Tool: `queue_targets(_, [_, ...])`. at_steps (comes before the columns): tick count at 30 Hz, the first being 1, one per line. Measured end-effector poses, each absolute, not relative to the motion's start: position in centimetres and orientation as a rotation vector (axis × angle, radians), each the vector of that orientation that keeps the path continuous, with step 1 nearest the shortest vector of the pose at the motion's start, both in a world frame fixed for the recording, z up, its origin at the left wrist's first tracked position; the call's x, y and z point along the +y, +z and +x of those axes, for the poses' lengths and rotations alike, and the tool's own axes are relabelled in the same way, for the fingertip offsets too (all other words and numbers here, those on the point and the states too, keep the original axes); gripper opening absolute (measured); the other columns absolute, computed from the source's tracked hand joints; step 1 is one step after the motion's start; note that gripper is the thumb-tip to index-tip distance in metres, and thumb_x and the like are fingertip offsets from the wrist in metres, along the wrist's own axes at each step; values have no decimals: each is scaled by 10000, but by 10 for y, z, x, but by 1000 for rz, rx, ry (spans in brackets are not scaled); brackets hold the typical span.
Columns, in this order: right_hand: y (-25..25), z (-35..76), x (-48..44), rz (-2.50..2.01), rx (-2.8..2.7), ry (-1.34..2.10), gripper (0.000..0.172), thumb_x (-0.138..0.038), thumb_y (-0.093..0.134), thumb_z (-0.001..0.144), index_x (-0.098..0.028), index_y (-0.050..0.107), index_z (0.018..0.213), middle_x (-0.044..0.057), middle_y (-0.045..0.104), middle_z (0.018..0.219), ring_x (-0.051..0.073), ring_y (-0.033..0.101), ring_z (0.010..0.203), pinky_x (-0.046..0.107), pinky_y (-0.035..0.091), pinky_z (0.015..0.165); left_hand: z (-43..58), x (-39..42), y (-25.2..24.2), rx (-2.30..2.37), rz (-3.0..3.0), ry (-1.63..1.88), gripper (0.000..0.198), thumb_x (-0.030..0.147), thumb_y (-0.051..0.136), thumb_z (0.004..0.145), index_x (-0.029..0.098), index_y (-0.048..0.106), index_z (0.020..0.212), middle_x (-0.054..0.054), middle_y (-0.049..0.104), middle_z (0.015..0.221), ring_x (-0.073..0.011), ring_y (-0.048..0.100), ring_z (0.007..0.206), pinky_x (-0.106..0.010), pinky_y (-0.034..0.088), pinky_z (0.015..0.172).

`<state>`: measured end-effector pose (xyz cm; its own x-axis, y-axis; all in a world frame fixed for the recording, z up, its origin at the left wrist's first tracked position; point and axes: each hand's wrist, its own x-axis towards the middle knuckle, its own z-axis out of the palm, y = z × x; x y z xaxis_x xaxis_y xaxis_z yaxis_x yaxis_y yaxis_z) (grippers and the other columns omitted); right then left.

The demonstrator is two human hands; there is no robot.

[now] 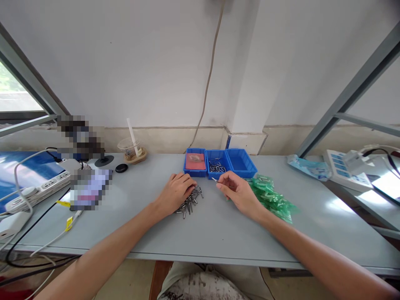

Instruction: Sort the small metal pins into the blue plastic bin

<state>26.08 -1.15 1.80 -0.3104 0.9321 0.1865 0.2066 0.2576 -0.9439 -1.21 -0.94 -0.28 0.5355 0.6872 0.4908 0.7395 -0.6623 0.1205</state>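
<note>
- A person works at a pale grey workbench [218, 237], both bare forearms reaching in over its near edge.
- The left hand [175, 192] lies curled over a loose heap of small silver metal pins [191, 203] near the bench's middle. Its fingers bend down onto the heap, and it cannot be told whether they grip any.
- The right hand [236, 192] pinches a single silver pin [214, 179] between thumb and fingertips, closed narrow, the pin poking left just in front of the bins.
- Three blue plastic bins stand in a row just behind the hands. The left bin [194, 173] holds a pink pad [195, 161], the middle bin [218, 175] holds a small cluster of similar pins, and the right bin [242, 163] shows only its bare floor.
- By the look of it the work is partly done: a few pins sit in the middle bin and far more lie in the heap.
- A pile of green plastic packets [272, 199] lies just beside the right hand and crowds that side.
- There is open bench between the hands and the near edge, and to the left of the heap. A white power strip [40, 189] and its cables sit well apart at the far left.
</note>
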Motion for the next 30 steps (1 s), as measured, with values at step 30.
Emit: queue_targets(30, [14,256,-16,-1066,-1908,1223,255,-508,682,964,-268,679,1052,-34,594,700,131,542,502,236,416,409,6,-30,5,-930,-2815,-1303,174,235,564,1094,252,677,1225,-59,740,1120,-195,661,991,-377,516,939])
